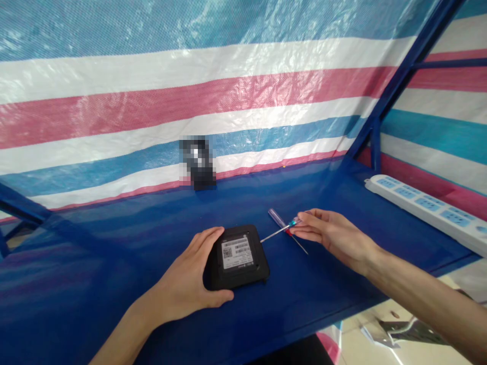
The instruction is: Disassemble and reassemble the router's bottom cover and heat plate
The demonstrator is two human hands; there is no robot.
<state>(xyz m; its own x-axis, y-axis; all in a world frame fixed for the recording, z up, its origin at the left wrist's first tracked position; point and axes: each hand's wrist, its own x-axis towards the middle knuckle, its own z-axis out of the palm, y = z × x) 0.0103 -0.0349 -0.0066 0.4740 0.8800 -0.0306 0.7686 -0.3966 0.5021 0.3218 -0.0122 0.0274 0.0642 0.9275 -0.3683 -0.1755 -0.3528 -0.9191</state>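
My left hand (186, 276) cups a flat black square device (243, 274) from its left side, with the thumb along the front edge. The device lies on the blue table with a white barcode label facing up. My right hand (327, 233) pinches a small screwdriver (276, 235) by its teal, clear handle, and the thin shaft points left, its tip just off the device's right edge. Under those fingers lies a second screwdriver (276, 218) with a purple translucent handle and a red part, crossing the first.
A white power strip (426, 210) lies along the table's right side. A pixelated black object (198, 163) stands at the back edge. Striped tarpaulin (190, 106) and blue metal frame bars (403, 86) enclose the table. Floor with metal pieces shows below right.
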